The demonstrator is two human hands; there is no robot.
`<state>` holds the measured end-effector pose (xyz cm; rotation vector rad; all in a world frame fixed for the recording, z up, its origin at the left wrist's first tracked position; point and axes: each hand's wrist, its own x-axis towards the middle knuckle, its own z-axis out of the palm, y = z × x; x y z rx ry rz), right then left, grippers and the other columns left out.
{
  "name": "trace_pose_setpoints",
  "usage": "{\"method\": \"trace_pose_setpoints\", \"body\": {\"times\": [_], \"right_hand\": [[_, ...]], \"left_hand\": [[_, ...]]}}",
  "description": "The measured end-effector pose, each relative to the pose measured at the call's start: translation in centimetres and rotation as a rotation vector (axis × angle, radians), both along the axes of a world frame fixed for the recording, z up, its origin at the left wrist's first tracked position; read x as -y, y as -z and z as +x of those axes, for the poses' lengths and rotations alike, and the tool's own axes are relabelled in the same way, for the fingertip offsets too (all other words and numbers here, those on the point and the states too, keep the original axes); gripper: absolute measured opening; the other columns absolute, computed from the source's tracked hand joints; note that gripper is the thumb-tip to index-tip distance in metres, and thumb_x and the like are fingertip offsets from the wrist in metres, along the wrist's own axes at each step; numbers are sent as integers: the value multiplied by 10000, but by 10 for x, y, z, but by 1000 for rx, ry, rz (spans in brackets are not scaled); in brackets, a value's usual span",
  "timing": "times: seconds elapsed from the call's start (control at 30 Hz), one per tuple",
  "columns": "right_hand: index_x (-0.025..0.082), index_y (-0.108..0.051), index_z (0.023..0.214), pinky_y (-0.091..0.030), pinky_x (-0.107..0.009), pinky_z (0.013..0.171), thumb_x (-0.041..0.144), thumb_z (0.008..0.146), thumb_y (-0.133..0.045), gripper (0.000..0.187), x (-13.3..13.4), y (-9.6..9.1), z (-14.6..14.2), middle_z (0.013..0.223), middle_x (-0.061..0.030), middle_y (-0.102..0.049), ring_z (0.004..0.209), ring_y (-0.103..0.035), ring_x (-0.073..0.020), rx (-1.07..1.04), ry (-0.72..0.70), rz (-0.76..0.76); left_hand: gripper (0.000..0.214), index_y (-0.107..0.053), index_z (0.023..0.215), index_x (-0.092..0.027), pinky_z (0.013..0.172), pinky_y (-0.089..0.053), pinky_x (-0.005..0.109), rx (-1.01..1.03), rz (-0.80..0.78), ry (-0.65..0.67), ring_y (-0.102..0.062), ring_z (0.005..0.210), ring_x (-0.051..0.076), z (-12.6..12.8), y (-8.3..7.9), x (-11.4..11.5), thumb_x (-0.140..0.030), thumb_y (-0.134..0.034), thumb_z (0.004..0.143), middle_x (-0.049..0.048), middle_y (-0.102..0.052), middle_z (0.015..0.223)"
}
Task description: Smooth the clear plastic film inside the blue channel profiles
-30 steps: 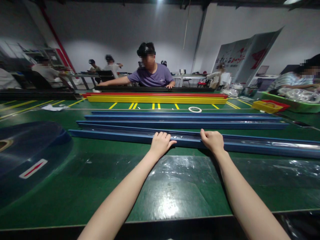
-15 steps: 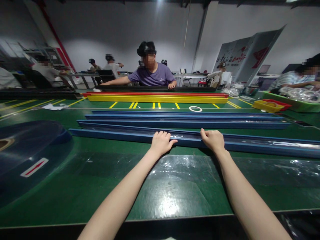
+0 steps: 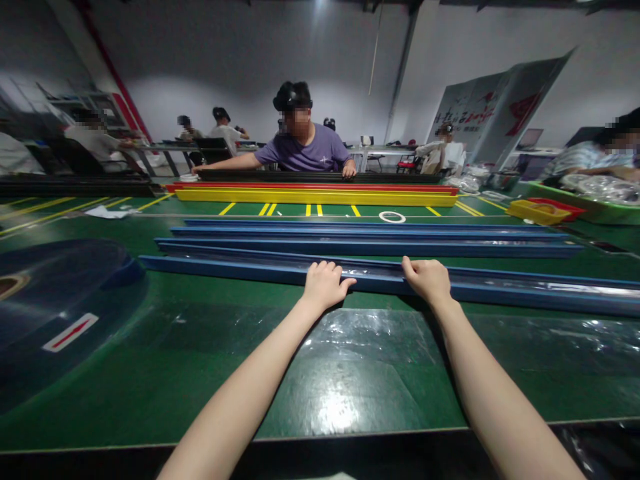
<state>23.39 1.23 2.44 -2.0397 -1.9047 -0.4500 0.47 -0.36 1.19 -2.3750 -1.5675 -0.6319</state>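
Note:
A long blue channel strip (image 3: 240, 269) lies across the green table in front of me, with shiny clear film (image 3: 358, 272) inside its groove. My left hand (image 3: 324, 285) grips its near wall, fingers curled over into the groove and thumb pointing right. To the right, my right hand (image 3: 429, 283) is closed on the same strip, its thumb uppermost; most of its fingertips are hidden. Just beyond lie more blue strips (image 3: 450, 249), roughly parallel. A flat band of clear film (image 3: 370, 333) stretches over the table beneath my forearms.
At left sits a large roll of clear film (image 3: 100, 287) with a red-arrow label. Yellow and red strips (image 3: 315, 197) lie farther back, before a co-worker (image 3: 305, 147) in purple. A white ring (image 3: 392, 217), a yellow tray (image 3: 537, 212) and a green basin (image 3: 610, 208) are also on the table.
My hands and the blue strip hold practically the same place. Across the table, the co-worker's hand at the right has shifted slightly rightward.

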Motion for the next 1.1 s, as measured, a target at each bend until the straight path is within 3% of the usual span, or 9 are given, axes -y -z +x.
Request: {"method": "trace_pose_setpoints", "body": {"times": [0.7,1.1], "right_hand": [[205,-667,586,-248,-244,500,434,811,-259,519,0,0,1,593,-74,-642,568,-552,-157,-3,-14,8],[204,-664,583,-237,-244,495,439,814,-253,527,1,-2,0,598,-72,-641,578,-558,-162,-15,-18,-17]], "left_hand": [[534,-636,807,-117,713,-324,356,-7,-22,-61,-531,777,241,1,-2,1,-570,-355,773,130,-611,777],[608,-629,739,-125,701,-344,331,24,29,-23,-535,765,218,-7,3,-5,-641,-309,748,113,-610,749]]}}
